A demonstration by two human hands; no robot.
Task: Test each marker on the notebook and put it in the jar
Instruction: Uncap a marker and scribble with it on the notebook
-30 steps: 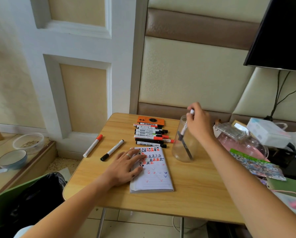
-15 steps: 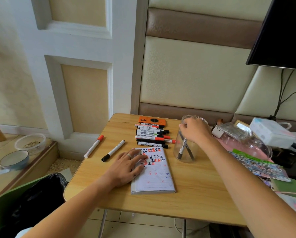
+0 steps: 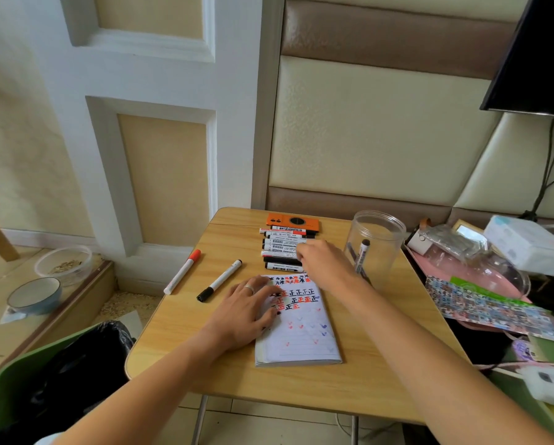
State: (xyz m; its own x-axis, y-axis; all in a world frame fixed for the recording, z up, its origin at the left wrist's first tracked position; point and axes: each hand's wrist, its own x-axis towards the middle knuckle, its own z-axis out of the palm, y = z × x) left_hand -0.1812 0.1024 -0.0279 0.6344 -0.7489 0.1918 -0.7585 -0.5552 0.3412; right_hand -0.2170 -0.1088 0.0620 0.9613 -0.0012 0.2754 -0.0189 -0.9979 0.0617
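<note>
My left hand (image 3: 248, 311) lies flat, palm down, its fingers straight and spread a little, with a ring on one finger. Its forearm runs back toward me, low and to the left. My right hand (image 3: 325, 263) is stretched further forward, its back turned up and its fingers curled down and away from me, so I cannot tell whether that grip has closed on anything. The right forearm crosses in from the lower right, long and nearly straight, wrist slightly bent.
</note>
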